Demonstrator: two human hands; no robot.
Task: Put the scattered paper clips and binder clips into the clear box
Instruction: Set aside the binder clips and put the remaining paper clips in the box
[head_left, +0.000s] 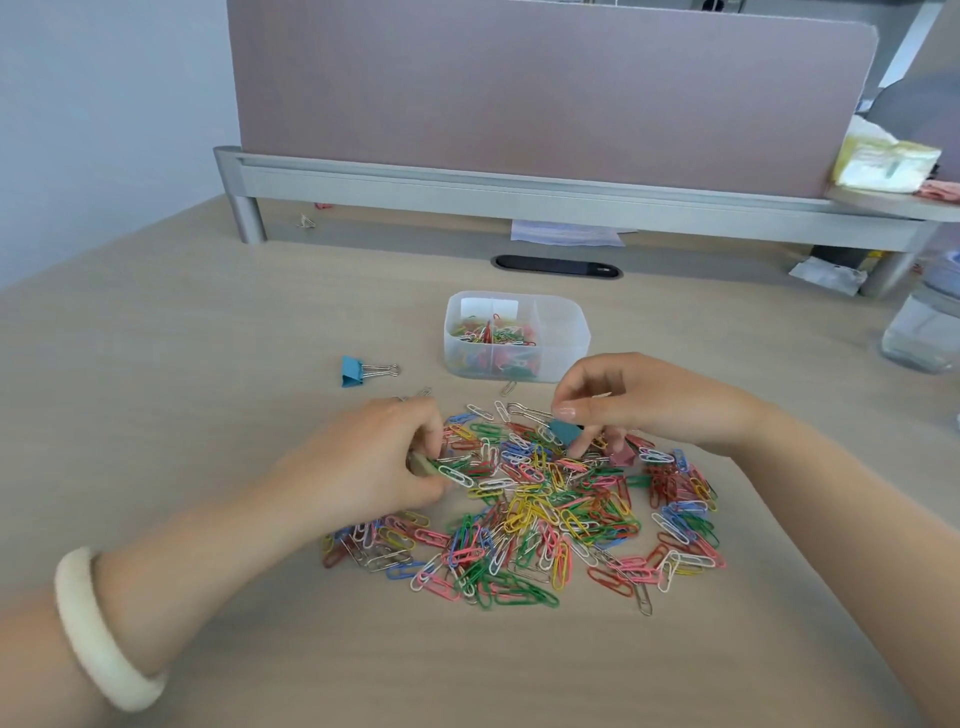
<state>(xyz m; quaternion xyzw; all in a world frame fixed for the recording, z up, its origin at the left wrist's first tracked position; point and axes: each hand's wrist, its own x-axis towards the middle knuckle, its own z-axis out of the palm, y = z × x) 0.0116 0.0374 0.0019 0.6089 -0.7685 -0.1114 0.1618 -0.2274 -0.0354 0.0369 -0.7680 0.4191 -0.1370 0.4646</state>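
Paper clips (524, 514) lie heaped at centre frame on a pale wood desk (208, 322) below a mauve partition (519, 88), the clear box (517, 338) just above them. At the heap's top edge the right hand (639, 400) pinches a teal binder clip (565, 431); at its left edge the left hand (374, 457) curls its fingers round a pale green piece (421, 463)
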